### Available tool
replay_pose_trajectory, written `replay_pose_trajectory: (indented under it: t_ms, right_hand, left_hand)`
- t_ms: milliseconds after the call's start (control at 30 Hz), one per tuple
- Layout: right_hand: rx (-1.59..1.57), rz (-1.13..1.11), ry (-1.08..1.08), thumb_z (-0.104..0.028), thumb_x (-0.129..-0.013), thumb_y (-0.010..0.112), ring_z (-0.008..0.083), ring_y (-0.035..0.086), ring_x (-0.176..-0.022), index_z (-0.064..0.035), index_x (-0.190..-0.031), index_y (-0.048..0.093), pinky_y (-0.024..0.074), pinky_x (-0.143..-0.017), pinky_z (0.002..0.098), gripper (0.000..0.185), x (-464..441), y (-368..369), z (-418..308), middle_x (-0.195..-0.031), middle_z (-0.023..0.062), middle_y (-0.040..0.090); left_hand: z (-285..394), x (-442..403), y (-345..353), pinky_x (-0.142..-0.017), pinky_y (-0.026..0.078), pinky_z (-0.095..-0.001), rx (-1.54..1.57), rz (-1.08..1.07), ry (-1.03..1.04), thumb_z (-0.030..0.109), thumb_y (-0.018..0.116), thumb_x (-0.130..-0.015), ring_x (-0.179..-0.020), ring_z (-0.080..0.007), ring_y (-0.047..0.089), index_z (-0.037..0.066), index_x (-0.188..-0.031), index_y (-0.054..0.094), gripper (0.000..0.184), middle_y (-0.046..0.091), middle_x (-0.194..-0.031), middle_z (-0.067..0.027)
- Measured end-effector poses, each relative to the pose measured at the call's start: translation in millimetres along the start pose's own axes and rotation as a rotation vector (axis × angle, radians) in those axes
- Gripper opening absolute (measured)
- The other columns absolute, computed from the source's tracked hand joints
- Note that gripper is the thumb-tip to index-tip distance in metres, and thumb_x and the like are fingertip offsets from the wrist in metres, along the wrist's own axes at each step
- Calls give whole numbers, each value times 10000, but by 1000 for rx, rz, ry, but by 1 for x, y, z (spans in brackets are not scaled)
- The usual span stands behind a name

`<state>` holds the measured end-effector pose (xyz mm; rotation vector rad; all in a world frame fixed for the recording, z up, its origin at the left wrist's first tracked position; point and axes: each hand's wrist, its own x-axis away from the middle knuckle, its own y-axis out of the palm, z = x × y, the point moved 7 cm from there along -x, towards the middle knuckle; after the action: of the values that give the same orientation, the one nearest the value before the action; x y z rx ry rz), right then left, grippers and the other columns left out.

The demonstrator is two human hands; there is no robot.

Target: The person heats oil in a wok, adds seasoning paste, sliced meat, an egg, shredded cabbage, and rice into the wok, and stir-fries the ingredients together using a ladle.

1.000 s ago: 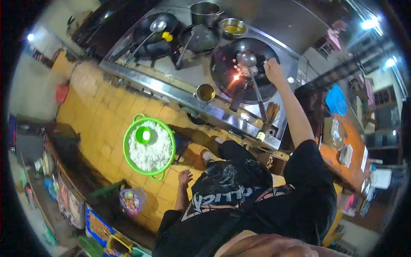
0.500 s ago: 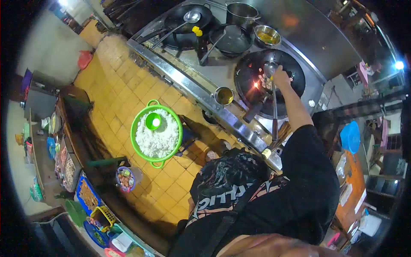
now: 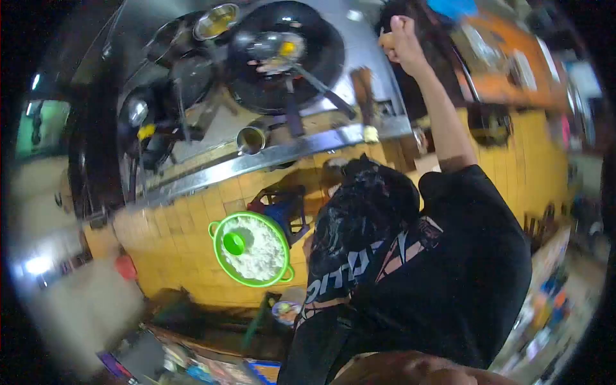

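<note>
My right hand [image 3: 404,50] is raised to the right of the stove, away from the wok. Its fingers are closed around what looks like a light-brown eggshell [image 3: 387,40], partly hidden and blurred. A broken egg with a bright yolk [image 3: 289,49] lies in the black wok [image 3: 327,61]. Beside the egg are pale pieces of food [image 3: 264,66]. A ladle [image 3: 324,92] rests in the wok with its handle over the near rim, close to the wok's own handle [image 3: 293,115]. My left hand is out of view.
A green basket of white rice [image 3: 260,280] with a green cup [image 3: 234,243] stands near the stove. On the stove are a metal bowl of yellow liquid [image 3: 217,22], a small pot [image 3: 251,139] and dark pans [image 3: 194,78]. An orange-brown table [image 3: 507,38] is at the right.
My view has turned towards the right. My right hand has moved from above the wok out to its right side. An egg yolk now shows in the wok.
</note>
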<state>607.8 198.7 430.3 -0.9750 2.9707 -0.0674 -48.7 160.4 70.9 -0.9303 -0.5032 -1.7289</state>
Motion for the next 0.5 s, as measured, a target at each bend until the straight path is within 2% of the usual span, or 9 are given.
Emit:
replay_pose_trajectory:
  t_ms: [67, 100, 200, 233, 300, 367, 400, 433, 500]
  right_hand:
    - [21, 97, -69, -464, -929, 382, 75, 386, -449, -97, -1189, 251, 261, -359, 199, 469, 42, -77, 11, -751, 105, 557]
    - [-16, 235, 50, -440, -939, 375, 75, 392, -462, -91, -1194, 270, 263, -364, 196, 445, 68, -112, 11, -807, 105, 563]
    - [156, 458, 10, -425, -947, 370, 73, 412, -501, -82, -1152, 336, 281, -387, 188, 402, 139, -202, 17, -841, 75, 527]
    - [194, 515, -25, -425, -948, 369, 72, 419, -512, -81, -1139, 356, 285, -393, 186, 393, 154, -226, 27, -844, 63, 512]
    - [164, 537, 67, -418, -950, 372, 75, 439, -550, -72, -1139, 370, 328, -428, 197, 394, 175, -250, 42, -831, 53, 491]
    - [274, 556, 166, -420, -947, 380, 110, 503, -662, -64, -1155, 384, 416, -503, 232, 412, 180, -284, 95, -853, 71, 499]
    - [276, 563, 157, -421, -929, 430, 148, 536, -802, -57, -1236, 359, 474, -597, 276, 481, 176, -322, 151, -917, 100, 519]
    - [275, 562, 156, -421, -929, 430, 148, 536, -802, -57, -1236, 359, 474, -597, 276, 481, 186, -347, 196, -917, 100, 520]
    - [1489, 652, 141, -417, -904, 487, 162, 534, -883, -53, -1274, 373, 489, -623, 281, 531, 191, -371, 220, -986, 116, 528]
  left_hand:
    - [22, -15, 6, -551, 403, -268, -95, -71, -4, 233, 577, -840, -638, -89, 489, 15, -885, 597, 224, 566, -700, -21]
    - [31, -21, 11, -551, 403, -267, -134, -105, -3, 233, 577, -840, -638, -89, 488, 15, -886, 597, 224, 566, -700, -21]
    - [46, -30, 27, -549, 401, -266, -226, -180, 0, 232, 579, -840, -638, -88, 488, 15, -888, 597, 223, 567, -701, -20]
    - [48, -33, 33, -548, 401, -265, -250, -198, 1, 231, 580, -840, -637, -88, 488, 15, -888, 597, 222, 567, -701, -20]
    - [51, -34, 42, -547, 400, -264, -284, -218, 12, 230, 581, -840, -637, -87, 488, 15, -889, 597, 222, 568, -702, -20]
    - [53, -34, 53, -546, 399, -263, -306, -235, 30, 229, 582, -839, -637, -87, 488, 15, -891, 598, 221, 568, -702, -19]
    - [54, -33, 58, -545, 399, -263, -313, -237, 41, 229, 583, -839, -637, -87, 488, 15, -891, 598, 221, 569, -703, -19]
    - [55, -31, 62, -544, 398, -262, -318, -240, 56, 228, 584, -839, -637, -86, 488, 15, -892, 598, 221, 569, -703, -19]
    - [58, -31, 71, -543, 397, -261, -322, -238, 95, 227, 585, -839, -636, -86, 488, 15, -893, 598, 220, 569, -704, -18]
